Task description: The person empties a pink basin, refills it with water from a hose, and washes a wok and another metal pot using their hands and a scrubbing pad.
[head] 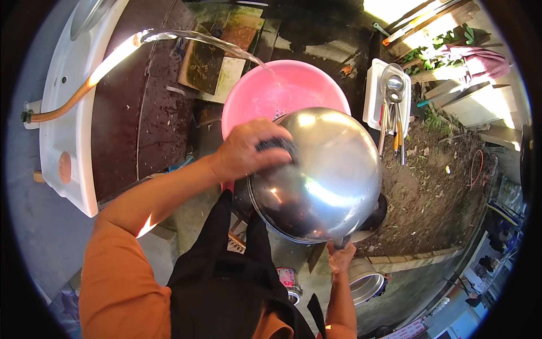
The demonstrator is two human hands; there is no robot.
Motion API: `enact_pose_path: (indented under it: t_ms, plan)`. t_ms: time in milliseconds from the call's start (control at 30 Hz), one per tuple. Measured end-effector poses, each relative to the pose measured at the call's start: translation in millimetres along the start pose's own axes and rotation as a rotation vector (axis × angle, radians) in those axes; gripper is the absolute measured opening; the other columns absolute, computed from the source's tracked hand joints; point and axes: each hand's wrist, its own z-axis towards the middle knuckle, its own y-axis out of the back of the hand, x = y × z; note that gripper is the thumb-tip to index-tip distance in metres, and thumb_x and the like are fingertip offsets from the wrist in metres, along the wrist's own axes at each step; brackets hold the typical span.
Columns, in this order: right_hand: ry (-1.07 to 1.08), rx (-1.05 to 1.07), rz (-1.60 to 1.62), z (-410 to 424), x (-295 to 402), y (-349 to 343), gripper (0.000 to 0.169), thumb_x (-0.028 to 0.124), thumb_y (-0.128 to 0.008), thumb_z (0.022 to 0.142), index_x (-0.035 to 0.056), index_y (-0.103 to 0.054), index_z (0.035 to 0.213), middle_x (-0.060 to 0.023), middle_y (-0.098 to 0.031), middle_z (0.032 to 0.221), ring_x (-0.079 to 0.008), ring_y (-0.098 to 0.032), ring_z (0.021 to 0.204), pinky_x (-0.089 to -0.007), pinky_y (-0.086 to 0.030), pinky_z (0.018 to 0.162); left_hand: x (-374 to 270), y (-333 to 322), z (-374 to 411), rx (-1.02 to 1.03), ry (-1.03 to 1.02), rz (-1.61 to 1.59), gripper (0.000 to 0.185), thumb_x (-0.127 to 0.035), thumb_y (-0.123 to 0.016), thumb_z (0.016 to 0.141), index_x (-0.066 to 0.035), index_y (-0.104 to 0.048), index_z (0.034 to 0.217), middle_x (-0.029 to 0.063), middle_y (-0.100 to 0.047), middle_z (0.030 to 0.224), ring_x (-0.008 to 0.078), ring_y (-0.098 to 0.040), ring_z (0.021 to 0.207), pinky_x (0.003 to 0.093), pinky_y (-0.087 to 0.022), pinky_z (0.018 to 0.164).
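My right hand (pixel 341 257) grips the handle of a large round steel wok (pixel 334 169), whose shiny curved underside faces up. My left hand (pixel 250 148) is closed around a dark scrubbing pad (pixel 277 146) and lies against the wok's left side, slightly blurred. Under the wok's upper edge stands a pink plastic basin (pixel 241 97), partly hidden by it. Water runs into the basin from an orange-brown hose (pixel 87 87), whose open end is at the upper left.
A white sink (pixel 67 140) stands at the left. Ladles and other utensils lie across a white plastic tray (pixel 372 91) at the upper right, beside bare soil. A metal pot (pixel 366 288) and a labelled tin (pixel 288 279) stand low on the right.
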Motion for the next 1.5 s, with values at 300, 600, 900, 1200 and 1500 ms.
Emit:
enact_pose_path:
  t_ms: [300, 600, 900, 1200, 1500]
  plan:
    - [0.063, -0.077, -0.160, 9, 19, 5, 0.012, -0.001, -0.064, 0.068, 0.0025, -0.061, 0.080, 0.0042, -0.056, 0.066, -0.0053, -0.048, 0.058, -0.0228, -0.041, 0.055, -16, -35, 61, 0.132, -0.109, 0.257, 0.035, -0.040, -0.065, 0.076, -0.007, -0.066, 0.087, 0.0147, -0.063, 0.089, 0.0299, -0.060, 0.086, 0.0379, -0.047, 0.080]
    - [0.281, -0.131, -0.423, 17, 49, -10, 0.019, 0.002, -0.063, 0.055, 0.0076, -0.056, 0.072, -0.0093, -0.054, 0.065, -0.0306, -0.055, 0.060, -0.0331, -0.045, 0.055, -4, -53, 82, 0.062, 0.134, 0.332, 0.032, -0.036, -0.060, 0.079, -0.006, -0.065, 0.089, 0.0149, -0.062, 0.085, 0.0302, -0.060, 0.087, 0.0382, -0.047, 0.079]
    - [0.260, -0.185, -0.404, 8, 49, -10, 0.020, 0.002, -0.065, 0.056, 0.0077, -0.057, 0.073, -0.0102, -0.054, 0.063, -0.0285, -0.056, 0.058, -0.0334, -0.045, 0.055, 40, -16, 53, -0.063, 0.651, 0.279, 0.038, -0.042, -0.056, 0.081, -0.007, -0.068, 0.088, 0.0172, -0.064, 0.091, 0.0320, -0.061, 0.086, 0.0414, -0.047, 0.077]
    - [0.173, -0.269, -0.426, 22, 66, -10, 0.016, 0.003, -0.065, 0.060, 0.0075, -0.055, 0.071, -0.0079, -0.049, 0.060, -0.0222, -0.049, 0.052, -0.0301, -0.043, 0.054, -42, -111, 100, 0.236, -0.020, 0.412, 0.033, -0.040, -0.062, 0.078, -0.008, -0.064, 0.087, 0.0160, -0.060, 0.090, 0.0313, -0.058, 0.090, 0.0415, -0.046, 0.080]
    - [0.187, -0.198, -0.432, 21, 62, -30, 0.020, 0.006, -0.070, 0.059, 0.0087, -0.054, 0.070, -0.0095, -0.053, 0.065, -0.0302, -0.055, 0.060, -0.0334, -0.043, 0.055, 18, -53, 94, 0.009, 0.315, 0.452, 0.036, -0.043, -0.058, 0.080, -0.008, -0.065, 0.089, 0.0154, -0.062, 0.096, 0.0310, -0.059, 0.093, 0.0415, -0.046, 0.081]
